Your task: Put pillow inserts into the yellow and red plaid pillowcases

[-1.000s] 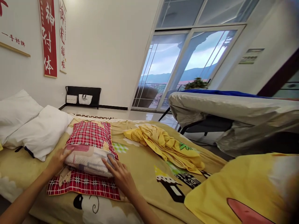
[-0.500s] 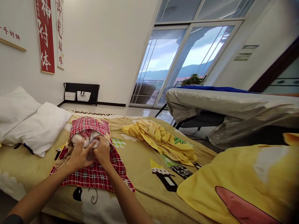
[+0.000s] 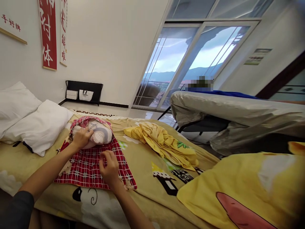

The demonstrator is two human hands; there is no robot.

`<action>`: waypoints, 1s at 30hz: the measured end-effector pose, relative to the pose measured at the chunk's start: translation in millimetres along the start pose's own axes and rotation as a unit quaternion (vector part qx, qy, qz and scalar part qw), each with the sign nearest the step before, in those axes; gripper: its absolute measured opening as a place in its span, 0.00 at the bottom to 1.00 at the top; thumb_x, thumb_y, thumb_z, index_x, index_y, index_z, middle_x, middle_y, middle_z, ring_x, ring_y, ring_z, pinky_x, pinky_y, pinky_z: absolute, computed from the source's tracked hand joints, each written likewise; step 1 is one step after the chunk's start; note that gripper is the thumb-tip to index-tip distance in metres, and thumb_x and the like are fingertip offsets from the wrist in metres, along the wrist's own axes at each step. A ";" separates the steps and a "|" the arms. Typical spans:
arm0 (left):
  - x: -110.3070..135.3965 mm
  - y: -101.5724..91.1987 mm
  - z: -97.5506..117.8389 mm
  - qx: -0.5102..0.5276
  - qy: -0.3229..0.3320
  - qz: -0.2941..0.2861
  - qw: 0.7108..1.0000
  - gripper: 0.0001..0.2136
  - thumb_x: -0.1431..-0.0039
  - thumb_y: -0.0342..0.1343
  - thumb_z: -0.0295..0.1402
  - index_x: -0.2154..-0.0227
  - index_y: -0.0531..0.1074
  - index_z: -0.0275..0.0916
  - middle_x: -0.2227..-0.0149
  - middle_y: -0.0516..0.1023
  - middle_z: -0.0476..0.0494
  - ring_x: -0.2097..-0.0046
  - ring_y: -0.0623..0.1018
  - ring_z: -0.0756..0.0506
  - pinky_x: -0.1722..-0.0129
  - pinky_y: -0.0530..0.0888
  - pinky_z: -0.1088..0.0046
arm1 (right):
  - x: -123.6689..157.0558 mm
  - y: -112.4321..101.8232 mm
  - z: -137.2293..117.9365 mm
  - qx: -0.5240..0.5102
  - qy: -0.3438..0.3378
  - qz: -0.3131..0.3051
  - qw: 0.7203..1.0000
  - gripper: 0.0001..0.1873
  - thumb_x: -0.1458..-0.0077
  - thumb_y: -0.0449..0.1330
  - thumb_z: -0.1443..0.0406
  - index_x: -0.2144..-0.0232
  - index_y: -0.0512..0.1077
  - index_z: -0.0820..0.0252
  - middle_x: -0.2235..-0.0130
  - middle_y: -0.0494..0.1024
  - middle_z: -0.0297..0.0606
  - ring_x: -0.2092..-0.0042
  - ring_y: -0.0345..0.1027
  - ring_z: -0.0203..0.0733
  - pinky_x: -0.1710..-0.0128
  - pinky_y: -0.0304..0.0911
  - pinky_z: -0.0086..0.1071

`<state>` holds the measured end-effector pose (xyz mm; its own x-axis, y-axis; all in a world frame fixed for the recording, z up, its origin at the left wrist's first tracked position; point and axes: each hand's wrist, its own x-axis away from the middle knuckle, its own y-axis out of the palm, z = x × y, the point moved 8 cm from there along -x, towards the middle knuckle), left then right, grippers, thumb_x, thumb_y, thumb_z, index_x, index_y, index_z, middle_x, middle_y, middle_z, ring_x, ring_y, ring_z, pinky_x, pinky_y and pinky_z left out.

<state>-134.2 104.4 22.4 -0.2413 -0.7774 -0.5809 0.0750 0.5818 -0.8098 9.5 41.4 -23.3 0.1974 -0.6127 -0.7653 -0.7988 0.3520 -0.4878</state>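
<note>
A red-and-white plaid cloth cover (image 3: pixel 95 165) lies on the bed, its upper part raised round a white cloth bundle (image 3: pixel 101 133) with a grey stripe. The bundle sits partly under the cover's upper edge, some reddish fabric beside it. My left hand (image 3: pixel 82 137) presses on the bundle's left side, its curled fingers gripping there; what exactly they pinch is partly hidden. Over the plaid cloth, just below the bundle, my right hand (image 3: pixel 109 167) hovers with loosely bent fingers, thumb apart, and nothing visible in it.
White pillows (image 3: pixel 40 127) rest at the left of the bed. A crumpled yellow cloth (image 3: pixel 162 143) lies to the right, and a large yellow cushion-like piece (image 3: pixel 226 181) nearer me. Beyond the bed stands a plastic-covered table (image 3: pixel 228 105). A black rack (image 3: pixel 92 92) stands by the wall.
My right hand has left the bundle and moved down toward me. More of the white bundle now shows. My left hand stays at its left side.
</note>
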 end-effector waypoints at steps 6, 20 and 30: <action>-18.9 -14.7 15.3 -0.021 0.015 -0.005 1.000 0.14 0.39 0.43 0.26 0.57 0.72 0.38 0.57 0.71 0.37 0.59 0.72 0.42 0.66 0.66 0.70 | 0.0 94.8 13.9 0.203 -0.022 -0.273 0.940 0.14 0.42 0.52 0.66 0.55 0.71 0.62 0.53 0.74 0.47 0.50 0.64 0.49 0.49 0.57 0.40; -17.5 -17.1 13.2 -0.037 0.027 -0.032 0.998 0.15 0.40 0.43 0.23 0.55 0.71 0.38 0.56 0.72 0.36 0.59 0.75 0.41 0.67 0.68 0.70 | 2.5 94.9 -17.8 0.221 -0.030 -0.291 0.930 0.08 0.45 0.54 0.67 0.65 0.73 0.62 0.64 0.77 0.44 0.59 0.69 0.47 0.54 0.54 0.40; 81.6 5.5 -0.1 0.160 0.105 -0.276 0.942 0.17 0.37 0.48 0.45 0.69 0.77 0.41 0.67 0.77 0.46 0.65 0.75 0.47 0.65 0.66 0.73 | 14.9 9.9 -32.7 0.208 -0.008 -0.434 0.876 0.08 0.46 0.58 0.65 0.63 0.72 0.61 0.61 0.78 0.43 0.60 0.70 0.48 0.62 0.54 0.35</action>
<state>-153.5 44.2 -29.4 -0.5121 -0.8567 -0.0626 0.1624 -0.0249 -0.9864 -14.1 12.6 -25.8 0.6391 -0.7684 -0.0334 -0.0672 -0.0126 -0.9977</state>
